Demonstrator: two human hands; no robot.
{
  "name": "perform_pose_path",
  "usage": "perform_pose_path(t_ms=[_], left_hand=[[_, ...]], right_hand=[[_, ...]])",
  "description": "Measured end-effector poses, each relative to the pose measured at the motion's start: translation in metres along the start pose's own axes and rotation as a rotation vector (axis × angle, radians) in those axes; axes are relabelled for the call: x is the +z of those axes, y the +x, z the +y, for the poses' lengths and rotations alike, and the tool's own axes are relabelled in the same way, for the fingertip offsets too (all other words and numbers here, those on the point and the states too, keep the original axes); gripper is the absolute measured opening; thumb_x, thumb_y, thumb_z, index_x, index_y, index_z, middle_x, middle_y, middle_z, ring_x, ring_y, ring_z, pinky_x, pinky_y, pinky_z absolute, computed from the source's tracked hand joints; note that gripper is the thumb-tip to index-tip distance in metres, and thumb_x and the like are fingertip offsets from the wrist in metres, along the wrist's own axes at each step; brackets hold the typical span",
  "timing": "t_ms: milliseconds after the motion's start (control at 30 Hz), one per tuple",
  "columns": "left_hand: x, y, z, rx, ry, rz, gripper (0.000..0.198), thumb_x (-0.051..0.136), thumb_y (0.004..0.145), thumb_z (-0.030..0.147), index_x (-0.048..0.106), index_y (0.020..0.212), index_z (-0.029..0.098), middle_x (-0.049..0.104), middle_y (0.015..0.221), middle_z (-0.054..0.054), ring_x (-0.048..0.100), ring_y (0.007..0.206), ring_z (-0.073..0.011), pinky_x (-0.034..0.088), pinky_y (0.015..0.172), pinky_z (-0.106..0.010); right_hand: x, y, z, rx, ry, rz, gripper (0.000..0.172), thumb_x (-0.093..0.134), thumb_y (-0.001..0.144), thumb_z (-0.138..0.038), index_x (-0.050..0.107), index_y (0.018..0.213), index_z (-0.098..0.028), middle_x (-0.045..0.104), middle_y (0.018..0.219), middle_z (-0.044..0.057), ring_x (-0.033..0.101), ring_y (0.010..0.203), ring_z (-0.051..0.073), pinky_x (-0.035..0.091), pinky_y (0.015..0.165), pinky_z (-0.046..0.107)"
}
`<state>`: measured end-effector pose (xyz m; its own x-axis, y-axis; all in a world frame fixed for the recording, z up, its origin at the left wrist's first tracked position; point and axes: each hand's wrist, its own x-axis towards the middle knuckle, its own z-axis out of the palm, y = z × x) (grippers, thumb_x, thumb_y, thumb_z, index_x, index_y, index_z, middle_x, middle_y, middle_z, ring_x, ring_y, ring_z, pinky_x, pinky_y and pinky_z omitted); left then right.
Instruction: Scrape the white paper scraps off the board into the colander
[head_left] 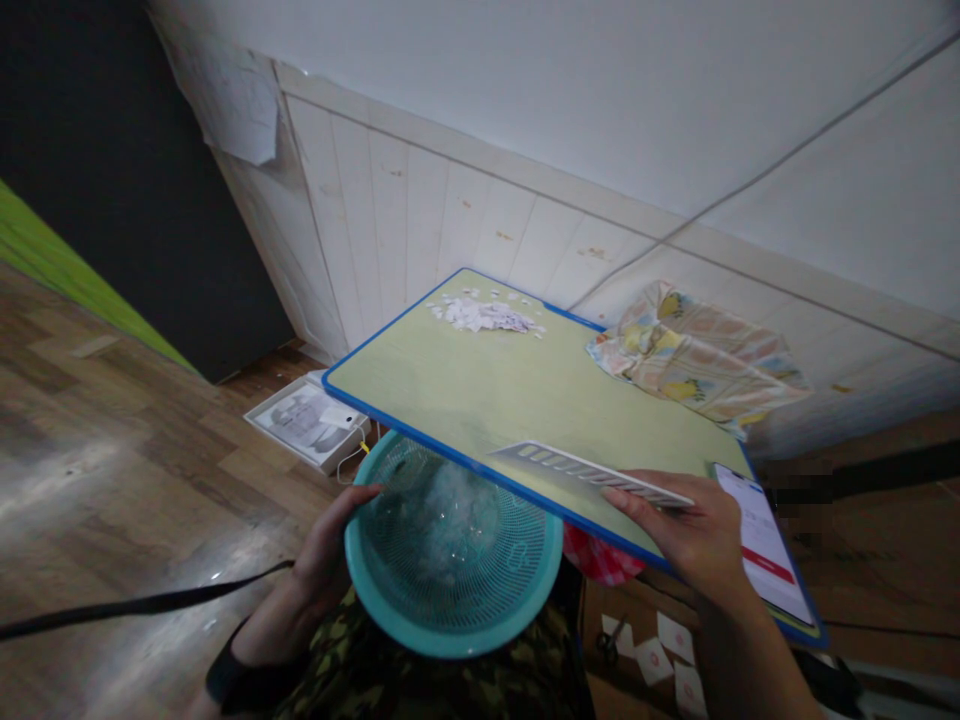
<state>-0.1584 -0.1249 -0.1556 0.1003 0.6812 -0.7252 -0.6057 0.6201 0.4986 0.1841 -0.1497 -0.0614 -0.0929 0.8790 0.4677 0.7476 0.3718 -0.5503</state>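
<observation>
My left hand grips the left rim of a turquoise plastic basket, which sits on my lap with its right part against the table's front edge. Whitish fluffy or clear stuff lies inside it, too blurred to name. In my right hand is a flat white slotted plastic piece, pinched by its right end and tilted just over the front of the yellow-green table with a blue edge. A pile of small white paper scraps lies near the table's far left corner.
A patterned cloth lies at the table's back right, and a phone at its right end. On the floor are a white box, scissors and white cards. A wall stands behind the table.
</observation>
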Motion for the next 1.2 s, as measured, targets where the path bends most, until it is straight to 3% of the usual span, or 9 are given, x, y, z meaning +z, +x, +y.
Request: perform_pose_path(t_ms=[300, 567, 700, 867, 1200], left_hand=[[0.002, -0.001, 0.002, -0.020, -0.011, 0.004, 0.032, 0.054, 0.092, 0.015, 0.074, 0.072, 0.001, 0.070, 0.068, -0.017, 0.066, 0.056, -0.0232, 0.058, 0.060, -0.032], [0.004, -0.002, 0.003, 0.003, -0.028, 0.010, 0.031, 0.053, 0.093, 0.014, 0.073, 0.073, 0.001, 0.070, 0.067, -0.016, 0.066, 0.055, -0.0221, 0.058, 0.057, -0.031], [0.002, -0.001, 0.004, 0.014, -0.026, 0.008, 0.028, 0.054, 0.092, 0.014, 0.073, 0.074, 0.002, 0.071, 0.070, -0.016, 0.067, 0.057, -0.0232, 0.059, 0.058, -0.031], [0.003, -0.003, 0.006, 0.005, -0.053, -0.005, 0.026, 0.054, 0.092, 0.015, 0.074, 0.082, 0.003, 0.073, 0.075, -0.017, 0.070, 0.062, -0.0267, 0.061, 0.061, -0.035], [0.002, -0.004, 0.006, 0.019, -0.060, 0.003, 0.024, 0.054, 0.091, 0.013, 0.073, 0.078, 0.004, 0.072, 0.074, -0.018, 0.070, 0.060, -0.0270, 0.061, 0.061, -0.035]], right_hand=[[-0.001, -0.001, -0.002, -0.009, 0.032, -0.062, 0.008, 0.074, 0.083, -0.026, 0.082, 0.083, -0.028, 0.080, 0.080, 0.000, 0.077, 0.067, 0.023, 0.062, 0.061, 0.029], [0.032, 0.030, 0.008, 0.144, -0.044, 0.169, 0.017, 0.073, 0.083, -0.033, 0.082, 0.090, -0.021, 0.080, 0.089, 0.004, 0.078, 0.079, 0.026, 0.063, 0.073, 0.033], [0.043, 0.039, 0.011, 0.172, 0.012, 0.092, 0.020, 0.072, 0.084, -0.034, 0.082, 0.093, -0.019, 0.080, 0.089, 0.004, 0.077, 0.074, 0.024, 0.061, 0.068, 0.031], [0.034, 0.037, 0.005, 0.155, 0.058, 0.045, 0.017, 0.074, 0.082, -0.032, 0.082, 0.090, -0.019, 0.080, 0.085, 0.004, 0.076, 0.069, 0.022, 0.059, 0.062, 0.027], [0.026, 0.032, -0.001, 0.146, 0.065, -0.005, 0.014, 0.075, 0.082, -0.031, 0.082, 0.087, -0.020, 0.080, 0.083, 0.003, 0.076, 0.068, 0.022, 0.058, 0.059, 0.026]])
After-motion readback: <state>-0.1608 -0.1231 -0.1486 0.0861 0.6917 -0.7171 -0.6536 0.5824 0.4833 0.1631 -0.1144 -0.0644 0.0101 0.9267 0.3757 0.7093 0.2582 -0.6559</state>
